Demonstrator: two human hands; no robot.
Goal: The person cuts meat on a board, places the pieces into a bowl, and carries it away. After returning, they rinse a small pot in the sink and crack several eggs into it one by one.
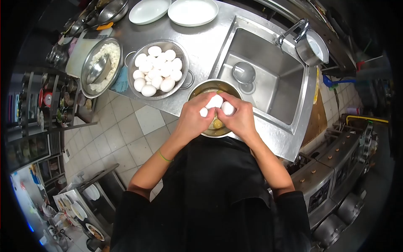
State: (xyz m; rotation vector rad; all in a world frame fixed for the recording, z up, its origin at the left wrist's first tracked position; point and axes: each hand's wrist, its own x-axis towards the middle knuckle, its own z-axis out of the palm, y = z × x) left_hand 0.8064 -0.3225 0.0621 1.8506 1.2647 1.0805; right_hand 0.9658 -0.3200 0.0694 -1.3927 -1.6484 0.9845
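Note:
My left hand [194, 116] and my right hand [242, 119] meet over a metal bowl [227, 84] at the counter's front edge. Both are closed around white eggs. A white egg [215, 101] shows between the two hands, and another rounded egg or shell part [228, 108] sits in my right fingers. A smaller white piece [203, 112] peeks out from my left fingers. Just below the fingertips is a yellow yolk [217, 124], with clear liquid around it. Whether each white piece is whole or broken shell is partly hidden by the fingers.
Left of the bowl stands a metal colander [183, 54] full of white eggs. Farther left, a steel bowl [87, 75] holds white crumbly food and a smaller metal bowl [99, 69]. A sink [268, 98] lies to the right, with a faucet [291, 33]. White plates [193, 11] rest at the back.

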